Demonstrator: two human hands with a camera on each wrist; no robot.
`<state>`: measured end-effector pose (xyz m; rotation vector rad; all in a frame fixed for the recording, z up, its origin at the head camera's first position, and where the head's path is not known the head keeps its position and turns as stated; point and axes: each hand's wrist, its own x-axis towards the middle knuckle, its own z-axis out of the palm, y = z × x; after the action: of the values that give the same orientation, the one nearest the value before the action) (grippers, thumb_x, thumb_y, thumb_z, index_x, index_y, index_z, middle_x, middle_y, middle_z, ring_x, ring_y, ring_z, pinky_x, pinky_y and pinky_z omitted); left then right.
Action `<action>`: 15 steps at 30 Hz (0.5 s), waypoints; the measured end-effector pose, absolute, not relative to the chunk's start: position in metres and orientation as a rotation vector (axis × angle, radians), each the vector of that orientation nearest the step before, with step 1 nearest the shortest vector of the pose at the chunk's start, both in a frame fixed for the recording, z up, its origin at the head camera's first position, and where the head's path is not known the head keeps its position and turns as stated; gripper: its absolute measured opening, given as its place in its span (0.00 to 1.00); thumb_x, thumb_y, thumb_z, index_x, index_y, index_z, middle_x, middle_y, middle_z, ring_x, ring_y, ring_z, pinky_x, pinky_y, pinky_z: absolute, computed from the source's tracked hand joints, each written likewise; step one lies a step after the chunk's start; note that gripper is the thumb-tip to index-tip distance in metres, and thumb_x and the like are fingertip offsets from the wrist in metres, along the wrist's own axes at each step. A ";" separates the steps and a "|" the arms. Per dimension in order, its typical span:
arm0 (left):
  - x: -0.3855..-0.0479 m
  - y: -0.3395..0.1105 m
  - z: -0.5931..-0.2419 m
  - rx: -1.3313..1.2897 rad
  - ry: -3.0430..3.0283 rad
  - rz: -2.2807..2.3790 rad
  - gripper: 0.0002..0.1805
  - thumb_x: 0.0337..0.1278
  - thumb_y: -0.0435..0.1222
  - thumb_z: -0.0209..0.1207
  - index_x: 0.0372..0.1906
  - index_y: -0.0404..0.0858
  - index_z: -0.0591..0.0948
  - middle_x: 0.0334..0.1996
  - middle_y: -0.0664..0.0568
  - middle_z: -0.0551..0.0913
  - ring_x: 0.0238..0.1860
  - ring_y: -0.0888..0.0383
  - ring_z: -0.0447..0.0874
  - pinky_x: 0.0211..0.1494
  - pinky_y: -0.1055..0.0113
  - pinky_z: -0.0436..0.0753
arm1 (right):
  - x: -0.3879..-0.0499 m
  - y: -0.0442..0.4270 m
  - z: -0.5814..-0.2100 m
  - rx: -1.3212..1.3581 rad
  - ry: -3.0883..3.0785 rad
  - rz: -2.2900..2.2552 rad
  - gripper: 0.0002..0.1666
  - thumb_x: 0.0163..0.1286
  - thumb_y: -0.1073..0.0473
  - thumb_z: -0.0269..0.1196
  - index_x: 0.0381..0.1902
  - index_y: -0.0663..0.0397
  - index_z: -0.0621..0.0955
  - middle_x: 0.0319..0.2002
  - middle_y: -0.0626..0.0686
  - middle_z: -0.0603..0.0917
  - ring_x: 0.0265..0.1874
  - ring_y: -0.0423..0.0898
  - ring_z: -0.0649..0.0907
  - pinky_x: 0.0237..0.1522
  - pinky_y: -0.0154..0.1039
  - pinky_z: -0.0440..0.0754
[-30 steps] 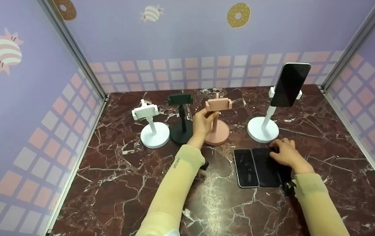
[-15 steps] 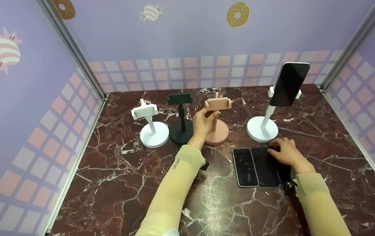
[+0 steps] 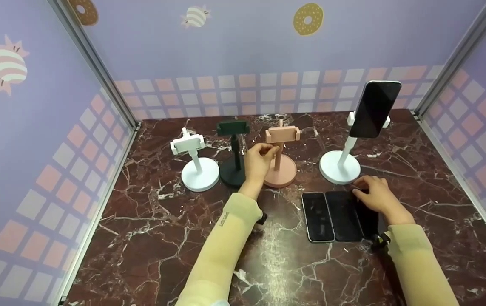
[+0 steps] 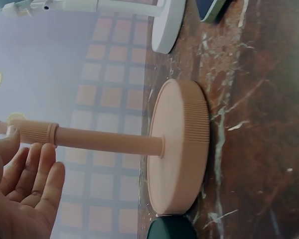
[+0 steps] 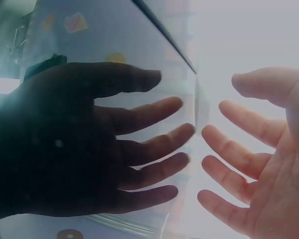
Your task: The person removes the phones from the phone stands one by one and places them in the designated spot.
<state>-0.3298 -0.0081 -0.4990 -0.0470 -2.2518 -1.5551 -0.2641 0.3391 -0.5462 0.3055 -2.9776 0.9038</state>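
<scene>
In the head view, my left hand (image 3: 256, 163) is beside the post of a pink phone stand (image 3: 283, 170). Its fingers are loosely bent, and the left wrist view has the thumb and fingertips close against the ribbed collar (image 4: 37, 132), not wrapped round it. My right hand (image 3: 376, 195) hovers with relaxed, spread fingers over the rightmost dark phone (image 3: 369, 221), partly covering it. The right wrist view has these fingers (image 5: 239, 149) mirrored in a dark glossy surface, close to it. Beside that phone lie a black phone (image 3: 344, 216) and a pale-edged phone (image 3: 318, 216).
A tall white stand (image 3: 339, 168) at the right holds an upright phone (image 3: 376, 108). Left of the pink stand are a black stand (image 3: 235, 163) and a smaller white stand (image 3: 199, 174). Patterned walls (image 3: 243, 46) enclose the marbled table (image 3: 162, 255) on three sides.
My left hand has loosened from the pink stand's post and drawn slightly left. My right hand has shifted a little to the right, uncovering more of the rightmost phone.
</scene>
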 end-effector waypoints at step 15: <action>-0.308 0.040 -0.506 -0.243 -2.232 -1.572 0.14 0.57 0.43 0.74 0.40 0.36 0.91 0.33 0.47 0.93 0.34 0.56 0.92 0.42 0.74 0.85 | -0.263 0.344 -0.510 0.129 -2.763 1.141 0.27 0.80 0.55 0.57 0.67 0.71 0.73 0.58 0.74 0.81 0.57 0.70 0.81 0.61 0.64 0.76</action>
<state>-0.3079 0.0396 -0.5056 -0.2428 -2.2319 -1.5717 -0.2627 0.3435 -0.5105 0.1292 -2.7628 1.1406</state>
